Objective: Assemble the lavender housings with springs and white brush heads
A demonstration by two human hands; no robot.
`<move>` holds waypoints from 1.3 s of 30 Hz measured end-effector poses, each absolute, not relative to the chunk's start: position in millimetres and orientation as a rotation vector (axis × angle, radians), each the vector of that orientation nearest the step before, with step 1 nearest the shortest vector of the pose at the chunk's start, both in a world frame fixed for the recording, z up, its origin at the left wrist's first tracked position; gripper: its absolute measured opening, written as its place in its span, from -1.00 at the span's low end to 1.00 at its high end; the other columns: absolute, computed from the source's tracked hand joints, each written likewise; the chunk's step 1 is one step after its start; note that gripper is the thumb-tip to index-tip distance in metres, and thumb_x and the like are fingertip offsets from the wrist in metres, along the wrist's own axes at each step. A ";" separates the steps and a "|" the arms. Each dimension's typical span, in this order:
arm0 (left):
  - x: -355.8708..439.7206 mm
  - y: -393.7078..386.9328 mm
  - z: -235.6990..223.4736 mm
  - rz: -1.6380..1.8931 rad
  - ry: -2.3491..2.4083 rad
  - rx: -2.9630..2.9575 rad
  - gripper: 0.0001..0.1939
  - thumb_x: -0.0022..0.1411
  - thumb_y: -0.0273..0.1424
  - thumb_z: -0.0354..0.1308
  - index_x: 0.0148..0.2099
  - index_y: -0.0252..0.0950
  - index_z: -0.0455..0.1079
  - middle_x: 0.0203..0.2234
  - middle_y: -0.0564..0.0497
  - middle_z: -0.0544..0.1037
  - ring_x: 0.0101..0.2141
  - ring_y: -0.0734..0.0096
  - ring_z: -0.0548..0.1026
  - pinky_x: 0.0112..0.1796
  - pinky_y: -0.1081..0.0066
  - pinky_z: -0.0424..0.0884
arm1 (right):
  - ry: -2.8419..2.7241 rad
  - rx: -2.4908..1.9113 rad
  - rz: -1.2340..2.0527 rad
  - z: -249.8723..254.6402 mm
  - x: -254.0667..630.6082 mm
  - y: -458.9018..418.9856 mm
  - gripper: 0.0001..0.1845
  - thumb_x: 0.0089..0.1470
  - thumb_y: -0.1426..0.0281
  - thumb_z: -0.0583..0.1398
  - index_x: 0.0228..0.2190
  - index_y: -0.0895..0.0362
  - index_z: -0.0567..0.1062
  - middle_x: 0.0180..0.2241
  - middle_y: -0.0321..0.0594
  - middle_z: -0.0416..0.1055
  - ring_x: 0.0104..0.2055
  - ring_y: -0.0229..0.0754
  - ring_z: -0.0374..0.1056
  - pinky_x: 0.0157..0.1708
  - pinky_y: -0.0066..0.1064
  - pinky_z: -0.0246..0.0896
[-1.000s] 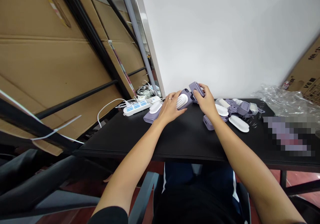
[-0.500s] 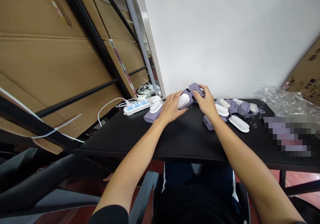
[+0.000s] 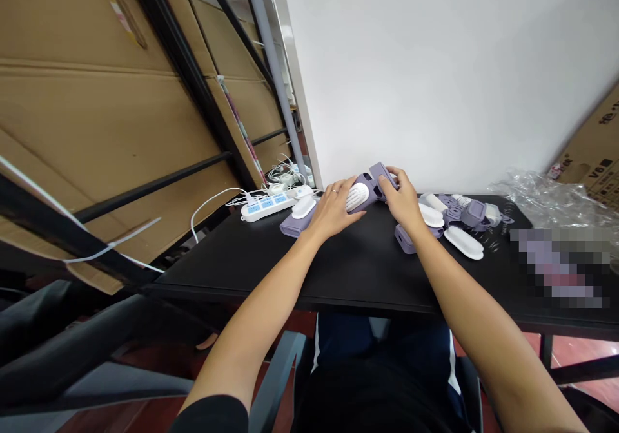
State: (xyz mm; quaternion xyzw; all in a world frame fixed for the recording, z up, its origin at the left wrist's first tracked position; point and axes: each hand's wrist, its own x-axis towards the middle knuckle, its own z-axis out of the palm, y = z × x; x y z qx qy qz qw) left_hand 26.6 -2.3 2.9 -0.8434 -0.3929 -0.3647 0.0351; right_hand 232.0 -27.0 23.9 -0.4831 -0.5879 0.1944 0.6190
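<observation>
My left hand (image 3: 333, 211) and my right hand (image 3: 401, 200) hold a lavender plastic handheld device (image 3: 366, 188) between them above the black table. Its white ribbed brush head (image 3: 357, 196) faces up beside my left fingers. My left hand grips its body from the near side. My right fingers wrap a lavender end piece (image 3: 382, 175), hiding part of it. A white oval brush head (image 3: 304, 207) rests on a lavender case (image 3: 294, 228) near my left hand. Another lavender case (image 3: 405, 240) lies below my right hand.
Several white oval pieces and lavender parts (image 3: 474, 214) lie right of my hands on the black table (image 3: 367, 272). A white power strip (image 3: 265, 208) with cables sits at left. Crumpled clear plastic wrap (image 3: 546, 194), a cardboard box (image 3: 592, 149) and a blurred patch are at right.
My hands and the lavender device have shifted slightly, with the end piece tilting a little. The whole view has turned slightly, so the table sits a bit lower in the picture.
</observation>
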 end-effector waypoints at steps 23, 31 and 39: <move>21.8 2.0 0.6 -1.075 -1.223 -2.621 -0.04 0.21 -0.21 0.40 0.51 -0.12 0.00 0.27 -0.20 0.33 0.28 -0.08 0.31 0.28 -0.03 0.28 | -1.448 -1.110 0.412 6.8 225.3 -18.4 -0.28 0.07 0.16 0.32 0.23 0.03 0.35 0.09 -0.01 0.50 0.09 0.11 0.44 0.13 0.10 0.35; 22.6 1.9 -0.2 -1.046 -1.229 -2.599 -0.04 0.21 -0.22 0.40 0.51 -0.15 0.00 0.29 -0.21 0.33 0.28 -0.08 0.31 0.27 -0.01 0.29 | -1.458 -1.116 0.432 5.2 222.3 -21.1 -0.26 0.14 0.18 0.27 0.30 0.07 0.29 0.20 0.00 0.44 0.24 0.13 0.35 0.26 0.11 0.27; 24.2 0.3 1.2 -1.066 -1.262 -2.605 -0.04 0.21 -0.20 0.40 0.51 -0.16 0.01 0.29 -0.21 0.33 0.27 -0.07 0.32 0.29 -0.01 0.26 | -1.478 -1.096 0.315 3.7 219.0 -22.0 -0.25 0.19 0.18 0.23 0.35 0.08 0.26 0.30 0.02 0.34 0.37 0.15 0.23 0.34 0.12 0.16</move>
